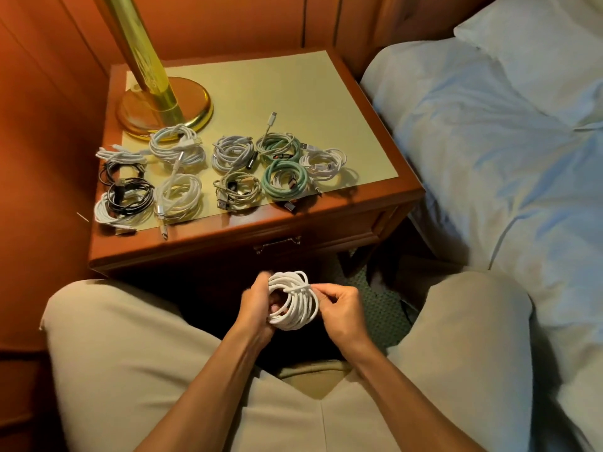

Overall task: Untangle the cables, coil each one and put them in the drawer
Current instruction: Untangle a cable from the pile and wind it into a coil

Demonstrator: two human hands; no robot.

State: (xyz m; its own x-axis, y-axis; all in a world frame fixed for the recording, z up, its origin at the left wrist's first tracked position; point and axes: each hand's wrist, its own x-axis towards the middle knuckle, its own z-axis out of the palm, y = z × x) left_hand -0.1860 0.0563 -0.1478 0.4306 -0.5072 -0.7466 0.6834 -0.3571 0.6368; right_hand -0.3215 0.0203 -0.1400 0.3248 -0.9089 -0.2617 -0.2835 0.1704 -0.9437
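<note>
Wood-panelled walls close in a bedside corner, and between my knees I hold a white coiled cable (pixel 295 301) in the air below the nightstand (pixel 359 197). My left hand (pixel 257 305) has its fingers curled through the coil's loops, gripping it; my right hand (pixel 339 308) pinches the cable's end where it wraps across the turns. On the nightstand's top lie the other coils: white ones (pixel 177 146), a black one (pixel 130 194), two green ones (pixel 285 181), a beige one (pixel 236 189). The drawer (pixel 319 246) under them is closed, its brass handle (pixel 277 244) showing. A brass lamp base (pixel 192 109) stands behind the coils. Rumpled bedding (pixel 489 141) lies to the right.
</note>
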